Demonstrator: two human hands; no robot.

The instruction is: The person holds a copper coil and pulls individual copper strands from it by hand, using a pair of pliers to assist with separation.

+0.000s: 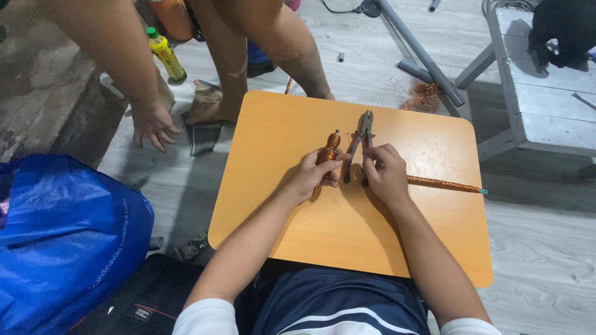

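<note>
Holding a copper-wound spindle (325, 160) in the left hand (308, 178), fingers wrapped round its lower half, its tip pointing to the top of the frame; right hand (385, 174) rests on the handles of a pair of pliers (360, 141), fingertips pinching them, jaws toward the top of the frame, nearly shut and apart from the spindle. Both lie at the centre of an orange-tan board (298, 229) across the person's lap. Handling note, as a judgement: the spindle is best kept steady and low against the board, and the pliers taken fully into the palm before any cut, so the nose meets the wire squarely and the fine strands do not spring loose. Appearance of spindle: bulbous, ribbed, bright copper-orange, glossy, narrowing to a small knob at the top. Second item: a long thin copper-wrapped rod (444, 183) at right of centre, running from under the right hand toward the board's right edge, blue tip at the end. Surroundings: a tangle of loose copper wire (423, 96) on the floor at upper right; a green-capped yellow bottle (166, 55) at upper left; another person's hand (152, 124) hanging open at upper left; a blue bag (62, 242) at lower left.
</note>
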